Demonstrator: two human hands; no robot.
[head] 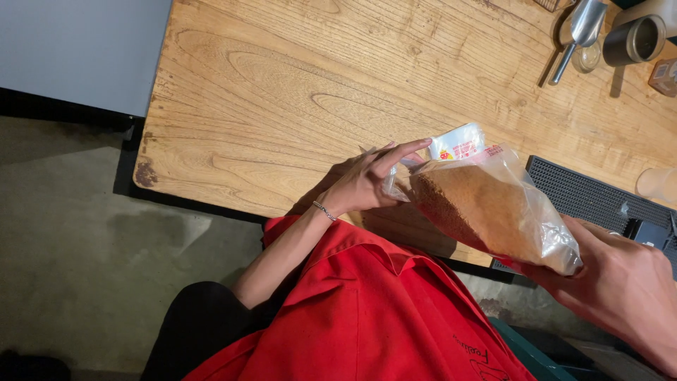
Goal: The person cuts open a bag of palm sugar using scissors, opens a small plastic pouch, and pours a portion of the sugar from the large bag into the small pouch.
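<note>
Both hands are holding a clear plastic bag (493, 212) of brown powder, tilted, over the near edge of the wooden worktop (296, 92). Taking the bag as landmark:

- Left hand (367, 180) is pinching the bag's open mouth end, fingers (405, 149) extended along the top of it, thumb side hidden. Thin bracelet (324, 210) is sitting on that wrist.
- Right hand (620, 282) is gripping the bag's bottom corner, closed around it; fingertips are hidden behind the plastic.
- Printed white-and-red flap (458, 143) of the bag is sticking up at the mouth end, just beside the left fingers.
- Powder is filling most of the bag, settling toward the lower side.
- Black ribbed mat (585, 190) is lying on the worktop just behind the bag, on the right-hand side.
- Well beyond the bag, at the far right corner of the worktop: metal scoop (582, 32) and dark metal cup (635, 39) are sitting close together.
- Pale cup (656, 183) is standing at the frame's right edge, past the mat.
- Red shirt (367, 310) is showing below the bag, and concrete floor (84, 247) is lying far out past the mouth end.
</note>
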